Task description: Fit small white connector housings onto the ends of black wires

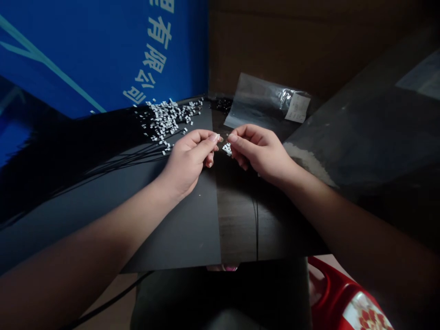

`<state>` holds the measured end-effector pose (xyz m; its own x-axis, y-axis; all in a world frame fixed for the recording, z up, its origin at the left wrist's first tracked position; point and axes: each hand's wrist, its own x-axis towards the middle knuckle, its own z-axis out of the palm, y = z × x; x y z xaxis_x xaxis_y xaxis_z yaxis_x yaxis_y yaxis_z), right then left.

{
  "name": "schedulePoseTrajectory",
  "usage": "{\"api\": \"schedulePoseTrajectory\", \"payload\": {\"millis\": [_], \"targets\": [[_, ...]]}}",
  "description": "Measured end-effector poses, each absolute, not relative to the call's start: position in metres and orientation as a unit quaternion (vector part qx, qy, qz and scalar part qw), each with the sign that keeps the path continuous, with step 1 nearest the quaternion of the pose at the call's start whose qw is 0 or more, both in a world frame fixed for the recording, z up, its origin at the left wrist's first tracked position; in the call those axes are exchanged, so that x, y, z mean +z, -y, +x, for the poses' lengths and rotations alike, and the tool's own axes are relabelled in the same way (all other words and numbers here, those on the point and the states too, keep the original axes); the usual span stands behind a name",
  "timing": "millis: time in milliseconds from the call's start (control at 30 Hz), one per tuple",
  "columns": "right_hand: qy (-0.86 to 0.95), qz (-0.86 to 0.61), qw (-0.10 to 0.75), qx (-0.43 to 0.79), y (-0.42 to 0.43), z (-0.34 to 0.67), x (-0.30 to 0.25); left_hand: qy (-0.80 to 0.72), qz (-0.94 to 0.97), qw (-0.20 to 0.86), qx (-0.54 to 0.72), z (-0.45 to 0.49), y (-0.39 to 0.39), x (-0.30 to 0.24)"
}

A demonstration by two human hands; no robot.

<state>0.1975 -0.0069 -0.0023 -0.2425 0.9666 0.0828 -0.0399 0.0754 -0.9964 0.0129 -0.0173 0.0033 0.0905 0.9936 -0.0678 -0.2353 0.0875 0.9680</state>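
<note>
My left hand (192, 158) and my right hand (259, 151) meet over the middle of a dark table, fingertips almost touching. Both are closed in a pinch. Under my right fingers sit a few small white pieces (227, 148), which that hand seems to hold. What my left fingertips pinch is too small to make out; thin black wires (137, 158) run from it off to the left. A pile of several small white pieces (168, 118) lies on a black sheet (185, 220) just beyond my left hand.
A clear plastic bag with a white label (268, 103) lies behind my right hand. A blue printed board (103, 55) stands at the back left, cardboard behind. A thin black wire (256, 229) runs toward the front edge. A red stool (343, 298) is at lower right.
</note>
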Motion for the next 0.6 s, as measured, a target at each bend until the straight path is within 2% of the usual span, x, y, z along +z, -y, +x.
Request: {"api": "schedulePoseTrajectory", "payload": {"millis": [167,600], "targets": [[0.525,-0.391,0.457,0.602,0.0058,0.1975,-0.0022,-0.434,0.436,0.597,0.515,0.0131,0.018,0.0039],[0.499,-0.374,0.456,0.635,0.0095,0.1941,-0.0023,-0.437,0.443,0.587,0.518,0.0129,0.0174,0.0027]]}}
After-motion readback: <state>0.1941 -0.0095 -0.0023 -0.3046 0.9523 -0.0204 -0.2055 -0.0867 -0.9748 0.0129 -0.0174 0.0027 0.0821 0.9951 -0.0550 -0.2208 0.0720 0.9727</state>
